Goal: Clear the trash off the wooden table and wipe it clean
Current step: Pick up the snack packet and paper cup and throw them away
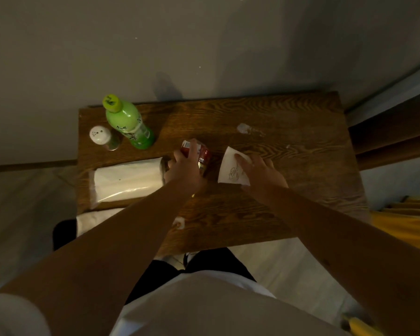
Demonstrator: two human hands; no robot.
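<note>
Gripping a red can (199,154) near the middle of the table (289,190), the left hand (184,168) curls its fingers over the can's upper end, while the right hand (260,170) pinches a white paper cup (233,169) just to the right of it.

The can looks like thin metal, light if empty, stiff along its length but easy to dent at the sides. A grip round the body suits it better than one at the rim. It seems tilted, its top leaning toward the far edge, long axis running roughly far to near.

The cup is light and soft-walled and will crush under a hard squeeze. It appears to lie on its side, wide end toward the near edge, narrow end toward the far edge.

Small pale scraps (244,128) lie toward the far right corner, and another bit (179,223) sits by the near edge; these are flimsy and best swept up. A green bottle (129,124) and a shaker (102,137) stand at the far left corner, with a tissue pack (129,180) along the left edge.
</note>
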